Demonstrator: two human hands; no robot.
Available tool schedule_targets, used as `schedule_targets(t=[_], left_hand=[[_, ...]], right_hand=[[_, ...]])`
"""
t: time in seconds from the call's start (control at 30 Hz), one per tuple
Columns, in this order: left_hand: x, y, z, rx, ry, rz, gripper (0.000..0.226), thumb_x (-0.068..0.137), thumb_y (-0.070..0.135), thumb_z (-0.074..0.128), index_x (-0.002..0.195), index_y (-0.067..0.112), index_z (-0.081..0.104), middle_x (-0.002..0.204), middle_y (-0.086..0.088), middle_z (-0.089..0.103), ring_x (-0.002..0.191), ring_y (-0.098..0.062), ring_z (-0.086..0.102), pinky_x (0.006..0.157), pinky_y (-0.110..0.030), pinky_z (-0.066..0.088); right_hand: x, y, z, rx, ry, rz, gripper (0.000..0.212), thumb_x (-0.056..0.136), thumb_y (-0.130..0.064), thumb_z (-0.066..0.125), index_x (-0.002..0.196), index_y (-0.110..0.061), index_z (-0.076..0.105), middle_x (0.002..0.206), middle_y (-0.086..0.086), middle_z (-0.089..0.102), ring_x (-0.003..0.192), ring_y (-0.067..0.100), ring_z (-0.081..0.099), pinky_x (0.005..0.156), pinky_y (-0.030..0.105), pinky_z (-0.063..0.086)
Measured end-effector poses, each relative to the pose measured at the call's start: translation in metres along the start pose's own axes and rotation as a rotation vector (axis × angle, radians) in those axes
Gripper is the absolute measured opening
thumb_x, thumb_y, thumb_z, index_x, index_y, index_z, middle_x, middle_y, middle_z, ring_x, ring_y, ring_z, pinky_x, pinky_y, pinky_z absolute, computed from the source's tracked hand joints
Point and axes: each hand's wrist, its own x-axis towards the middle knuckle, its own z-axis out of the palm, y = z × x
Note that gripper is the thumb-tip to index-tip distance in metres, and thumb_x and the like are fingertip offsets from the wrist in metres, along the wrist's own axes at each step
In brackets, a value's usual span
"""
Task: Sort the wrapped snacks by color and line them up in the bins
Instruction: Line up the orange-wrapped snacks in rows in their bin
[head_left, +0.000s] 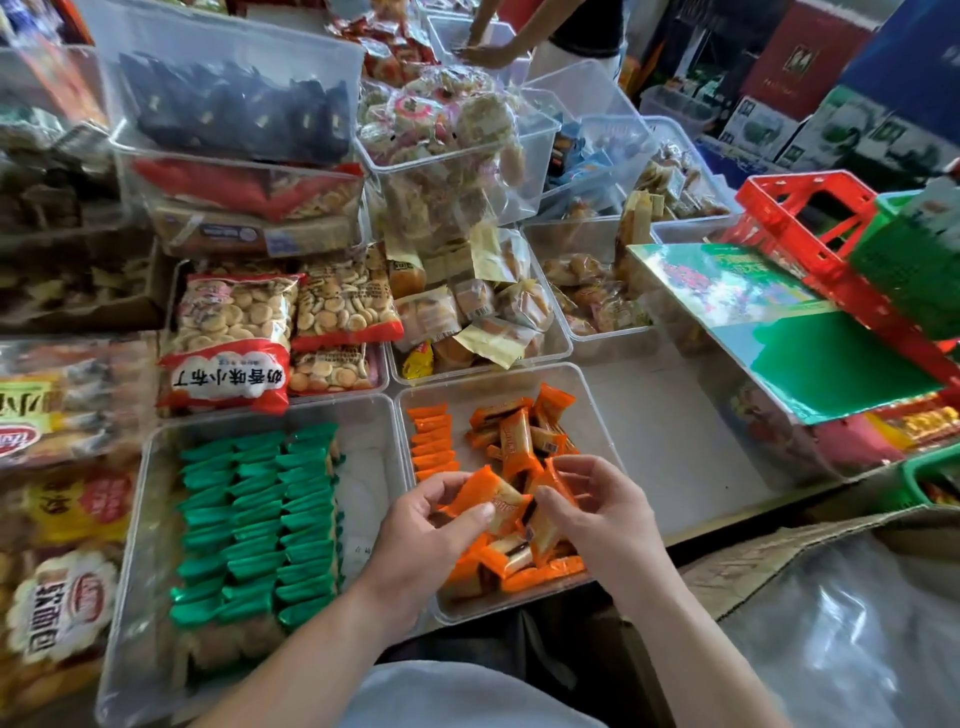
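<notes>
A clear bin (587, 410) in front of me holds orange wrapped snacks (514, 436): a short neat row (432, 441) along its left wall and a loose heap in the middle and near end. My left hand (431, 525) pinches an orange snack (488, 493) over the heap. My right hand (597, 509) holds another orange snack (558, 483) by its end, close beside the first. To the left, a second clear bin (374, 431) holds green wrapped snacks (260, 525) lined up in three rows.
Clear bins of biscuits (234, 332), small cakes (467, 312) and dark packets (234, 109) fill the table behind. A green box (769, 322) and red crate (810, 218) sit at right over a bare clear bin (675, 431). Another person's hand (483, 54) reaches in at the back.
</notes>
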Motion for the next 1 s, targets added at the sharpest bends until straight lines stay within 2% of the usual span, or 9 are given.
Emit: schedule_targets(t=[0.13, 0.23, 0.33, 0.5, 0.67, 0.77, 0.83, 0.9, 1.0], left_hand=[[-0.004, -0.001, -0.003, -0.045, 0.005, 0.000, 0.020, 0.093, 0.013, 0.078, 0.110, 0.025, 0.078, 0.104, -0.005, 0.080, 0.098, -0.027, 0.077, 0.087, -0.042, 0.063], [-0.008, -0.003, -0.004, -0.027, -0.009, -0.013, 0.022, 0.092, 0.012, 0.079, 0.110, 0.023, 0.076, 0.103, -0.004, 0.080, 0.099, -0.024, 0.077, 0.086, -0.041, 0.063], [-0.010, -0.008, -0.006, 0.053, 0.027, -0.009, 0.026, 0.090, 0.009, 0.079, 0.108, 0.026, 0.074, 0.098, 0.001, 0.079, 0.093, -0.017, 0.076, 0.082, -0.037, 0.064], [-0.014, -0.007, -0.012, 0.148, 0.157, 0.042, 0.020, 0.089, 0.014, 0.080, 0.100, 0.028, 0.073, 0.088, 0.009, 0.078, 0.084, -0.012, 0.075, 0.071, -0.024, 0.060], [-0.017, -0.007, 0.005, 0.161, 0.066, 0.097, 0.020, 0.085, 0.022, 0.086, 0.099, 0.025, 0.073, 0.088, 0.005, 0.078, 0.082, -0.009, 0.073, 0.075, -0.027, 0.060], [-0.015, -0.005, 0.002, 0.103, 0.082, 0.088, 0.024, 0.084, 0.022, 0.087, 0.102, 0.023, 0.071, 0.088, 0.002, 0.079, 0.083, -0.012, 0.075, 0.074, -0.028, 0.060], [-0.014, -0.005, -0.003, 0.101, 0.103, 0.082, 0.026, 0.084, 0.019, 0.086, 0.103, 0.026, 0.071, 0.090, 0.002, 0.079, 0.085, -0.014, 0.076, 0.075, -0.028, 0.061], [-0.014, -0.003, -0.004, 0.097, 0.104, 0.070, 0.029, 0.085, 0.019, 0.085, 0.106, 0.032, 0.069, 0.094, 0.004, 0.079, 0.089, -0.014, 0.076, 0.078, -0.031, 0.063], [-0.013, 0.002, -0.004, 0.068, 0.096, 0.030, 0.033, 0.090, 0.018, 0.078, 0.114, 0.037, 0.068, 0.096, 0.003, 0.078, 0.091, -0.019, 0.076, 0.080, -0.040, 0.065]], right_hand=[[-0.011, 0.008, 0.014, -0.015, -0.056, 0.003, 0.029, 0.084, -0.035, 0.086, 0.110, -0.034, 0.074, 0.099, -0.015, 0.077, 0.092, 0.002, 0.073, 0.085, 0.029, 0.062], [-0.016, 0.018, 0.025, -0.104, -0.073, 0.026, 0.010, 0.089, -0.034, 0.081, 0.099, -0.035, 0.077, 0.088, -0.021, 0.076, 0.087, -0.001, 0.072, 0.084, 0.032, 0.063], [-0.013, 0.024, 0.028, -0.278, 0.082, -0.054, 0.009, 0.092, -0.024, 0.078, 0.091, -0.033, 0.079, 0.082, -0.019, 0.073, 0.083, -0.001, 0.069, 0.085, 0.028, 0.059], [-0.003, 0.015, 0.028, -0.389, 0.248, -0.188, 0.009, 0.092, -0.018, 0.076, 0.099, -0.024, 0.077, 0.090, -0.010, 0.071, 0.090, 0.017, 0.068, 0.086, 0.042, 0.058], [-0.011, 0.010, 0.048, -0.297, 0.073, -0.152, 0.032, 0.093, -0.031, 0.073, 0.125, -0.029, 0.074, 0.101, -0.012, 0.076, 0.089, -0.001, 0.071, 0.083, 0.022, 0.059], [-0.017, 0.004, 0.045, -0.144, -0.136, -0.056, 0.038, 0.096, -0.025, 0.065, 0.132, -0.035, 0.068, 0.104, -0.010, 0.076, 0.077, -0.001, 0.067, 0.068, 0.017, 0.054], [-0.016, 0.006, 0.038, -0.131, -0.224, -0.061, 0.041, 0.097, -0.018, 0.066, 0.133, -0.038, 0.066, 0.108, -0.012, 0.073, 0.082, -0.001, 0.064, 0.073, 0.015, 0.053], [-0.012, 0.007, 0.033, -0.205, -0.189, -0.098, 0.044, 0.093, -0.017, 0.075, 0.130, -0.039, 0.068, 0.110, -0.018, 0.074, 0.095, -0.003, 0.068, 0.084, 0.016, 0.056], [-0.005, 0.007, 0.026, -0.139, -0.087, -0.026, 0.049, 0.079, -0.023, 0.091, 0.118, -0.043, 0.072, 0.106, -0.013, 0.074, 0.097, 0.006, 0.073, 0.085, 0.030, 0.063]])
